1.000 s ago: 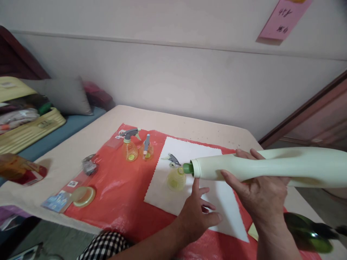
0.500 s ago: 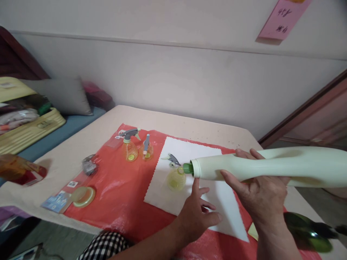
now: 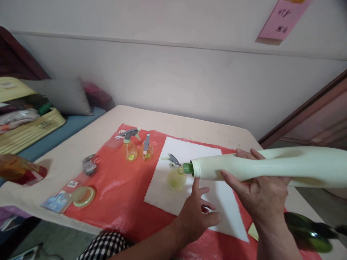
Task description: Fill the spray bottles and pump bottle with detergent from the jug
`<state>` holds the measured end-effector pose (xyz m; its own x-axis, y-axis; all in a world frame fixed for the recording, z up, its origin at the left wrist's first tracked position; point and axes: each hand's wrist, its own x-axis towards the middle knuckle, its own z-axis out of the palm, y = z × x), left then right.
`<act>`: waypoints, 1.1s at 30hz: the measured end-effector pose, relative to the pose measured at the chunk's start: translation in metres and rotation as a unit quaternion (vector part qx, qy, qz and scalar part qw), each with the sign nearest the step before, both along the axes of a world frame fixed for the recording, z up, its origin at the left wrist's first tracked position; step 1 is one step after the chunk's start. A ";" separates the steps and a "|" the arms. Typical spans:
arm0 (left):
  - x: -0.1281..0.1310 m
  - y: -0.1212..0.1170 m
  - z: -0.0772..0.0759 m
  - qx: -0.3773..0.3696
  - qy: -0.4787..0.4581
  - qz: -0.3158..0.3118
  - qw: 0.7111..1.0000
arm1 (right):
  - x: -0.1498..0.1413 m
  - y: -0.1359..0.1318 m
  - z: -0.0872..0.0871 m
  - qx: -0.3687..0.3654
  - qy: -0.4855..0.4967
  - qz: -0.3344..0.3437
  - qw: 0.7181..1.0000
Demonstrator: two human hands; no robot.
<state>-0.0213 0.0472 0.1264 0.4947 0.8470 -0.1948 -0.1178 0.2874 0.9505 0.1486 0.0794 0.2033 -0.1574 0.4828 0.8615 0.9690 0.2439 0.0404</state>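
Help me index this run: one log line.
right hand: grips pale-green bottle | left hand: index finger at its rim | yellow bottle: open, on white sheet, beside spray head

A hand could pass over the red sheet [image 3: 116, 191] between the orange spray bottles [image 3: 130, 150] and the round disc [image 3: 88, 196]; rightward, the large pale-green bottle [image 3: 311, 166] blocks the way

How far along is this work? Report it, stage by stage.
Done: the two orange bottles wear spray heads; the yellow bottle is open.
In hand: the right hand holds the pale green bottle sideways, green spout at the yellow bottle's mouth; the left hand is at its neck. Flow isn't visible.
Remaining: a loose spray head appears unfitted.
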 end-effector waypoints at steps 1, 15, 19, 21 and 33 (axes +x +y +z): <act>0.000 0.000 0.000 -0.001 -0.001 -0.001 1.000 | 0.000 0.000 0.000 -0.001 -0.002 0.000 1.000; -0.001 0.001 0.002 -0.008 -0.004 -0.002 1.000 | 0.000 -0.001 -0.001 -0.001 -0.004 -0.009 1.000; -0.001 0.001 0.001 -0.003 -0.005 -0.004 1.000 | 0.001 0.000 -0.001 -0.006 -0.010 -0.011 1.000; -0.001 0.001 0.001 -0.003 -0.005 -0.004 1.000 | 0.001 -0.001 0.000 -0.008 -0.010 -0.015 1.000; -0.001 0.000 0.003 -0.005 -0.002 -0.001 1.000 | 0.000 -0.001 0.001 -0.006 -0.006 -0.003 1.000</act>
